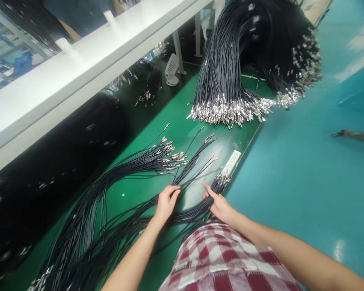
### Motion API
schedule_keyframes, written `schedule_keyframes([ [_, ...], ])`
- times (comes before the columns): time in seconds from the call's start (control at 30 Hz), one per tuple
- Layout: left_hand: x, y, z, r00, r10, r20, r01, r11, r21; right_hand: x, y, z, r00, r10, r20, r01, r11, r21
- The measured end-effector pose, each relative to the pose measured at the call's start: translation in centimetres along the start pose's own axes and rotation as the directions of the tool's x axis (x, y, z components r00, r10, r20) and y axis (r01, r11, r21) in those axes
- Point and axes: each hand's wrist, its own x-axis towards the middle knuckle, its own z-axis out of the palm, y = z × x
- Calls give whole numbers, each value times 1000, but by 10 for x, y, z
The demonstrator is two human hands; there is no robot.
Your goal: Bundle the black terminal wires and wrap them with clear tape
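My left hand (167,203) is closed, thumb and forefinger pinched together on a few black wires (197,174) whose metal-tipped ends point up and right. Just to its right, my right hand (221,207) curls its fingers around a thicker bundle of black wires (197,210), its thumb held away from them. Silvery terminals (222,178) poke out past that hand near the table edge. Another loose bunch of black wires (133,165) lies to the left, its terminals fanned out. The wires' other lengths trail down to the lower left.
A large heap of black wires (221,68) with silvery ends fills the far end of the green tabletop (182,117). A white shelf (87,60) runs above the left side. A white label (232,161) marks the right edge, with blue-green floor (306,169) beyond.
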Motion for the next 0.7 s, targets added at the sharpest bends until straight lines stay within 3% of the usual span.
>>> schedule_keyframes([
  [0.2, -32, 12, 23, 983, -5, 184, -43, 965, 258, -4, -1, 3, 999, -25, 39, 24, 1000, 10],
  [0.33, -44, 17, 30, 940, -18, 340, -128, 907, 401, -2, 1, -3, 1000, -12, -3, 12, 999, 37],
  [0.43, -44, 20, 33, 912, -49, 408, -147, 888, 436, 1, 1, -8, 1000, 20, -17, -19, 999, 44],
  [0.57, -39, 24, 34, 907, -125, 403, -95, 870, 484, 1, 0, -10, 1000, 16, -21, -15, 999, 51],
  [0.7, -27, 27, 32, 885, -64, 460, -198, 844, 498, -1, 1, -9, 999, 35, -8, -34, 998, 46],
])
